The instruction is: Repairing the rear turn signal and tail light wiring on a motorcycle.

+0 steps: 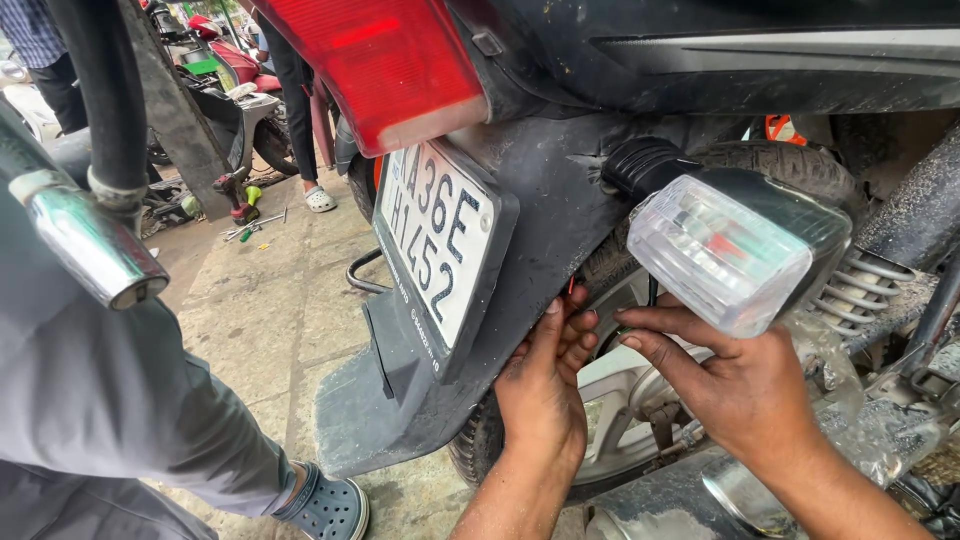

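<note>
Cracked paved floor (270, 300) under my motorcycle, scattered hand tools (250, 228) lying on it beside a red power tool (236, 196) (near another scooter), a blue clog (325, 508) planted beside me

Outdoor workshop, daylight, no walls visible. Floor is worn, stained concrete slabs (270, 300) with scattered hand tools (250, 225) lying at 10 o'clock. Parked scooter (235, 95) and two standing people's legs at 11 o'clock, one in a white slipper (320, 199).
</note>
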